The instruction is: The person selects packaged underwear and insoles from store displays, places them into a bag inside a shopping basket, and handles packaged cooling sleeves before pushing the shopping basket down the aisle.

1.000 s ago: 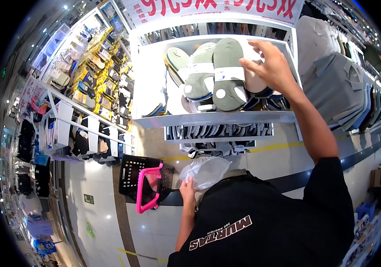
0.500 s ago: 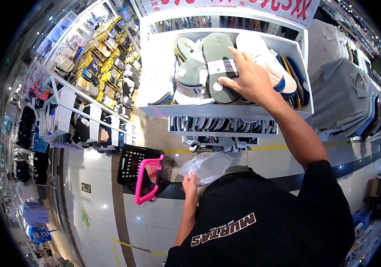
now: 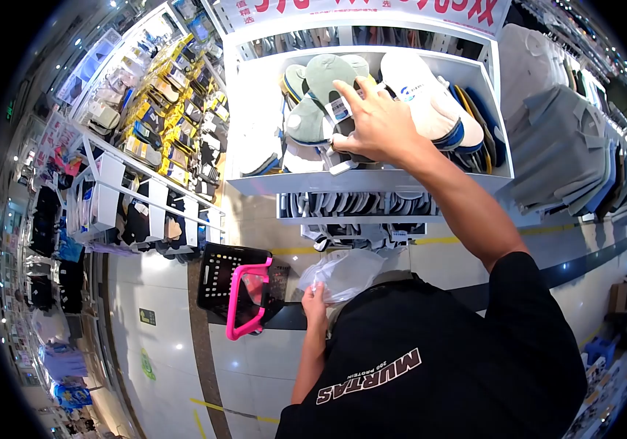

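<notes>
My right hand [image 3: 383, 124] is in the white display bin, its thumb and fingers curved around a pair of grey-green low-cut socks [image 3: 330, 75] with a paper label band. The hand hides the lower part of that pair. Another grey-green pair [image 3: 306, 123] lies just left of it, and pale cream socks [image 3: 408, 80] are stacked to the right. Low down near my waist, my left hand [image 3: 315, 301] pinches a crumpled clear plastic bag [image 3: 346, 276].
On the floor at left stands a black shopping basket [image 3: 214, 282] with a pink handle [image 3: 234, 300]. The white bin [image 3: 401, 183] sits above a lower rack of socks [image 3: 357, 205]. Grey shirts [image 3: 558, 146] hang at right; yellow-carded packs [image 3: 174, 110] fill the left rack.
My right hand has moved left and its fingers have drawn in; the grey-green socks under it have shifted left and tilted. My left hand stays on the plastic bag.
</notes>
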A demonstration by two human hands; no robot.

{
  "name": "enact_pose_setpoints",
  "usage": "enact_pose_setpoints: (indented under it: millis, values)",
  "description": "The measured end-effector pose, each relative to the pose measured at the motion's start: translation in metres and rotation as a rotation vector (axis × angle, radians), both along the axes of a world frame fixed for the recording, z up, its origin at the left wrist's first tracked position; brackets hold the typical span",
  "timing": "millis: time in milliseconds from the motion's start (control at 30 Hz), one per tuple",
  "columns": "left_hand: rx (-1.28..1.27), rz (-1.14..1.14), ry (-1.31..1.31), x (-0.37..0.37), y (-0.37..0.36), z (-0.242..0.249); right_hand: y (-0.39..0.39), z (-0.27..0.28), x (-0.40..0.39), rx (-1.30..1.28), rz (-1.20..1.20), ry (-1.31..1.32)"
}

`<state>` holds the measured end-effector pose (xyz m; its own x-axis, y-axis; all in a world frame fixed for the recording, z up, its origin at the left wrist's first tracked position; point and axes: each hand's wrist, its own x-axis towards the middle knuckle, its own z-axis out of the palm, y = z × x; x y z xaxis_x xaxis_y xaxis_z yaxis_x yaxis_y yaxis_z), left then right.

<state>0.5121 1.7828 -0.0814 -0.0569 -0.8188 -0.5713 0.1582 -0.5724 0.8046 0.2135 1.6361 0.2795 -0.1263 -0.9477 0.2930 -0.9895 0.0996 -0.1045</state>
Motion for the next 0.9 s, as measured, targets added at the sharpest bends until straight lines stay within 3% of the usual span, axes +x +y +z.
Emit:
enact_pose_setpoints:
  millis: [233,400,500,567,767,900]
  values:
    - [0.008,0.04,0.028,0.003,0.003,0.007,-0.003,0.021,-0.009,-0.097,-0.044,-0.062]
    - [0.031,0.037,0.025,0.015,0.007,0.004,0.01,0.057,-0.063,-0.285,-0.105,0.047]
    - [0.05,0.031,0.015,0.014,0.004,0.006,0.018,0.055,-0.086,0.009,-0.213,0.086]
    - [0.038,0.025,0.018,0.014,0.0,0.003,0.022,0.03,-0.1,-0.082,-0.165,0.134]
    - [0.027,-0.047,0.062,0.014,-0.017,0.009,0.035,0.038,-0.094,-0.051,-0.449,-0.179]
    - [0.033,-0.061,0.066,0.018,-0.028,0.017,0.046,0.028,-0.084,-0.045,-0.491,-0.277]
